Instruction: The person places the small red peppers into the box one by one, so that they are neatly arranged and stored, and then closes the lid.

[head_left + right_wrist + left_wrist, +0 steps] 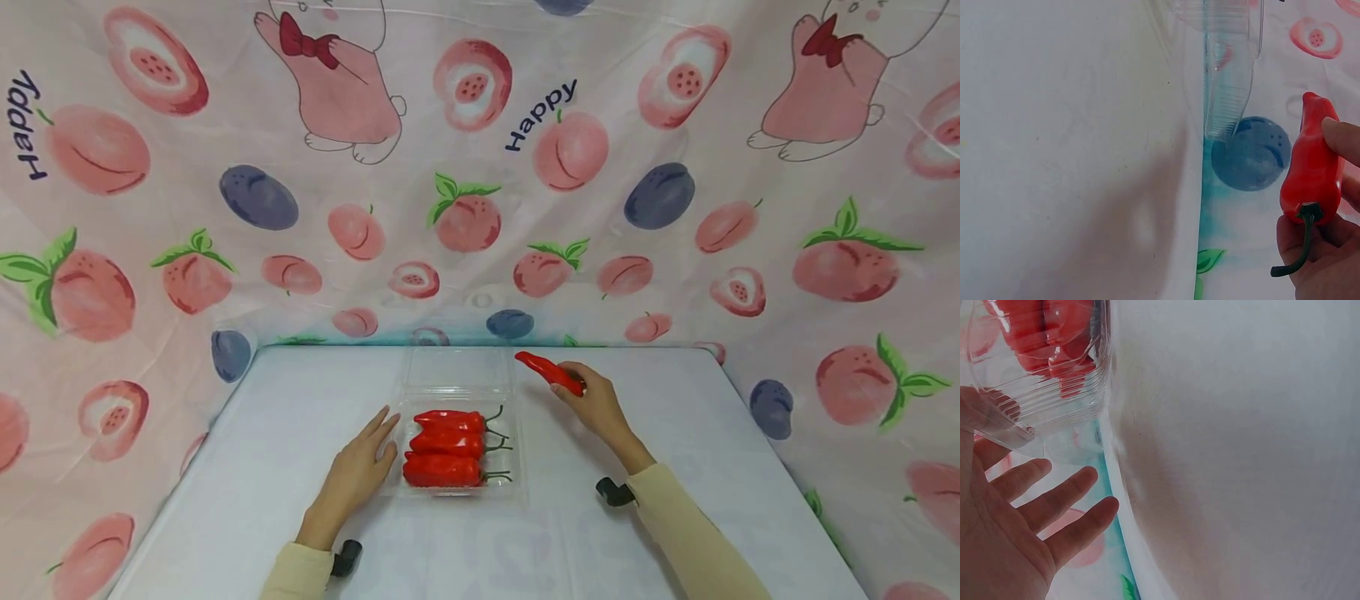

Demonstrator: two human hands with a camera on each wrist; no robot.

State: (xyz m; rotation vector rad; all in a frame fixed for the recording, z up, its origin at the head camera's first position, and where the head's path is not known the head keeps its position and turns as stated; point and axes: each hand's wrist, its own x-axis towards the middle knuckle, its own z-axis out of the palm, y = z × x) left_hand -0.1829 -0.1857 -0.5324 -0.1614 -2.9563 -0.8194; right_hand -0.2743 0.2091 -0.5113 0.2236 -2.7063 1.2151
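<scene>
Three red peppers (pixel 444 470) with green stems lie side by side in a clear plastic clamshell box (pixel 517 492), stems toward the right. Its clear lid (pixel 459 369) is folded back, away from the person. My left hand (pixel 362 461) is at the box's left side, fingers straight and spread; in the left wrist view the thumb side meets the plastic wall, and the other fingers (pixel 1060 497) hold nothing. Off to the right of the lid, my right hand (pixel 600 404) grips another red pepper (pixel 1313 162) above the table, its green stem toward the palm.
The white tabletop (pixel 262 450) surrounds the box. Behind it hangs a pink cloth (pixel 420 108) printed with peaches and rabbits. Black wrist mounts (pixel 615 492) sit on both wrists below the sleeves (pixel 690 525).
</scene>
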